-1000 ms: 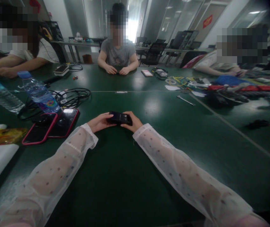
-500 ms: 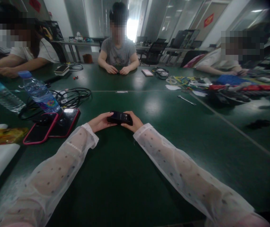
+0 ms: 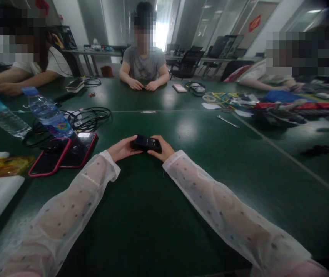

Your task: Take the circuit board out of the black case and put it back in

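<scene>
1. Holding a dark device (image 3: 146,143) between them, the left hand (image 3: 123,149) and right hand (image 3: 162,148) grip its opposite ends; the fingers of each are parted only by its thickness, thumbs nearer the top
2. The device is small, black and box-like, its top face glossy, with tiny pale marks toward the right fingers; whether it touches the green table (image 3: 152,215) cannot be told
3. Compared with 1.0 s ago, the left thumb has slid off the top face to its far left corner, baring more of that face; the right fingers look unchanged
4. Left of the left fingers lie 2 red-edged phones (image 3: 79,151); beyond the right fingers, to the right, lies a wrench (image 3: 227,122)
</scene>
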